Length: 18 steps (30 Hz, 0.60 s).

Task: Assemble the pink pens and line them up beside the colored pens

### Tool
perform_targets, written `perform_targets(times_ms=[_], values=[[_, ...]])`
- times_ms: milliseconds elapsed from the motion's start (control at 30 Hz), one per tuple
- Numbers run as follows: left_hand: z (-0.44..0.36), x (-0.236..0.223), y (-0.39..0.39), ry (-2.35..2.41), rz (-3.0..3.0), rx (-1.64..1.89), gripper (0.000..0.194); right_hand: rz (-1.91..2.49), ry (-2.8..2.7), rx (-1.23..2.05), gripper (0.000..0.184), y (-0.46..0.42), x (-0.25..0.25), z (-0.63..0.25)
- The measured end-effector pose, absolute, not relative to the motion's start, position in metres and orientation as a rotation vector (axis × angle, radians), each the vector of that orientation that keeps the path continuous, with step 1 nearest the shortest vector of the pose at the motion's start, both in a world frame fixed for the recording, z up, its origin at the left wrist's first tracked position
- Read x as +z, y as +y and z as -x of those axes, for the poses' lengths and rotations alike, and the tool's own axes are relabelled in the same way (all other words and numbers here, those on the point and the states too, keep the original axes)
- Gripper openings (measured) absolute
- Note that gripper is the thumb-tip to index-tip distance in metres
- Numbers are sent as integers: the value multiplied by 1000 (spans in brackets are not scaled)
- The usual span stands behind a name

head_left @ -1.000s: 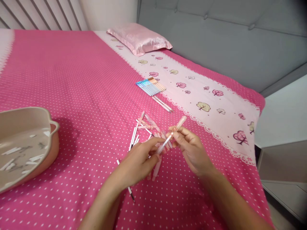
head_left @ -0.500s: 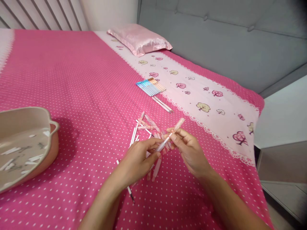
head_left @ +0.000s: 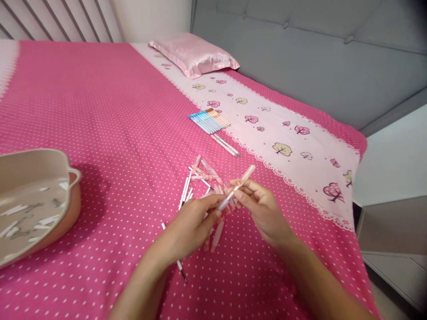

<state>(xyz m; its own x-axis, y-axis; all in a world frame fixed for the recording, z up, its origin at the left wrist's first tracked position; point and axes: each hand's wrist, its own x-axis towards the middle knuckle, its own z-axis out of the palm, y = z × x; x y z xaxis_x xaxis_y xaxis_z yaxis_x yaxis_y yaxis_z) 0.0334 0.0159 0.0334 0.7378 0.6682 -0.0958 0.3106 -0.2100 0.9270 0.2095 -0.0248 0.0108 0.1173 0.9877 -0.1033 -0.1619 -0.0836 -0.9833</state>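
Between my two hands a pink, partly clear pen (head_left: pixel 247 174) is held at a slant, its upper end pointing away to the right. My left hand (head_left: pixel 196 222) pinches the lower end between thumb and forefinger. My right hand (head_left: pixel 263 209) grips the pen near its middle, thumb on top. Beneath and beyond my fingers lies a loose pile of pink pen parts (head_left: pixel 210 170) and white refills (head_left: pixel 184 190), partly hidden by my left hand. One pink pen barrel (head_left: pixel 217 235) lies just below the hands, and a dark-tipped refill (head_left: pixel 181 265) rests beside my left wrist.
A beige and pink basin (head_left: pixel 75 195) with white pieces inside stands at the left. Beyond the pile are a row of blue and tan pens (head_left: pixel 209 121) and two pinkish pens (head_left: pixel 226 145). A pink pillow (head_left: pixel 195 53) lies by the grey headboard (head_left: pixel 300 58).
The held pen and my right hand have shifted slightly left. Both hands keep their hold on the pen; the pile and basin look the same.
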Motion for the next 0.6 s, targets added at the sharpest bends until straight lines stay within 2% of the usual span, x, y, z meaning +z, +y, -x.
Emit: perform_targets(times_ms=[333,600], values=[[-34,32,15,694,-1645,378,22,1221,-957,1281,26,-25,11,-210],[-36,29,15,768,-1705,397,24,1244,-970,1256,14,-24,12,-209]])
